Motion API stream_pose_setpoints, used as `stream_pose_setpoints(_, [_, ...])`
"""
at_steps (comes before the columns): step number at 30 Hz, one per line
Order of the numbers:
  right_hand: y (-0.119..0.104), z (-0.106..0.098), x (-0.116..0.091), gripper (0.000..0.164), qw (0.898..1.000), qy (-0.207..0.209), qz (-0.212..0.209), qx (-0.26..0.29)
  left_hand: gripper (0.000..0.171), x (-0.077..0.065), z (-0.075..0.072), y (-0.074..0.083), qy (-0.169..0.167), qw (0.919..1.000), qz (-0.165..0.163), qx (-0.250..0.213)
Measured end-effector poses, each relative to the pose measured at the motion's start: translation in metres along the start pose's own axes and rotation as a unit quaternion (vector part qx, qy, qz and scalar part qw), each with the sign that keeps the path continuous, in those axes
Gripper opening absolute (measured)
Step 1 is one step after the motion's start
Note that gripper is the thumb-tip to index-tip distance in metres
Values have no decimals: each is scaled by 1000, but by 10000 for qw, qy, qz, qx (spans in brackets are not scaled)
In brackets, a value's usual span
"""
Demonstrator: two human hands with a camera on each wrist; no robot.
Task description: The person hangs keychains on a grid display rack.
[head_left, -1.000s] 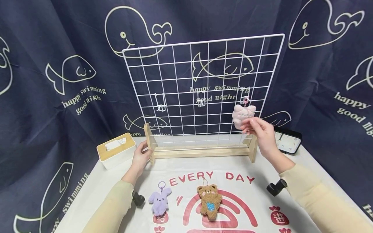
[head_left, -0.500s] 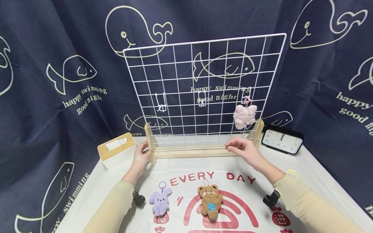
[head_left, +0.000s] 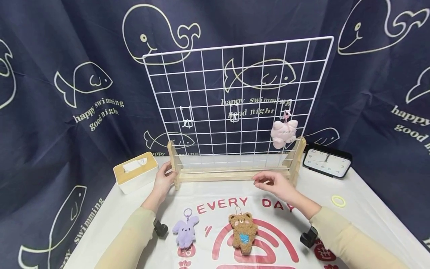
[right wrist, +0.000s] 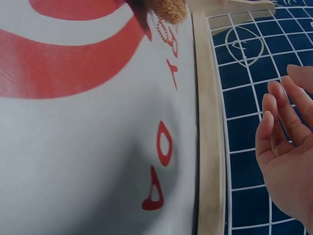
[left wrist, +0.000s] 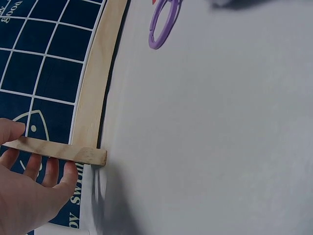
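A white wire grid rack stands upright in a wooden base. My left hand grips the left wooden upright, thumb on one face and fingers on the other. My right hand hovers in front of the wooden crossbar, fingers relaxed and holding nothing. A pink plush keychain hangs from the right hook; two more white hooks, a left one and a middle one, carry nothing. Lying on the table are a purple plush keychain and a brown bear keychain.
A tissue box with a wooden lid sits left of the rack. To its right stand a black-framed clock and, nearer, a yellow ring. Behind everything hangs a dark blue curtain with fish drawings.
My right hand has left the pink plush and come down and to the left, before the crossbar. The plush hangs free on its hook. My left hand keeps its grip on the upright.
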State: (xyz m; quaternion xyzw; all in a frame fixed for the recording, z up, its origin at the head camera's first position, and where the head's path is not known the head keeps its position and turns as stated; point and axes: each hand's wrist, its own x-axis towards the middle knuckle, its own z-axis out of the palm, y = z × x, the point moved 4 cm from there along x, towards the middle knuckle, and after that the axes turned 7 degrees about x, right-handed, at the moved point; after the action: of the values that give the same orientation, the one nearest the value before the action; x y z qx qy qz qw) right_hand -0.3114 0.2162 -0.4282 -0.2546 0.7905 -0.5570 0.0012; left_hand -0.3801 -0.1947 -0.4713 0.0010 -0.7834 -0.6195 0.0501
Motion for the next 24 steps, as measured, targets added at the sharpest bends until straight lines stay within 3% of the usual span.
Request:
stream_pose_setpoints(6, [7,12,-2,20,9992,-347,53,-211,56,2,0,1,32,10000,54,-8])
stream_pose_setpoints(12, [19,35,-7,18,9971,-753,-114,-48,57,-2,2,2,-86,9999,30,-112])
stream_pose_setpoints(20, [29,57,-6,12,9952,-967,-4,-146,57,-19,2,30,-167,9998,19,-91])
stream_pose_setpoints(24, [32,62,-4,12,9951,-901,130,-396,57,-22,1,34,-160,9998,-21,-79])
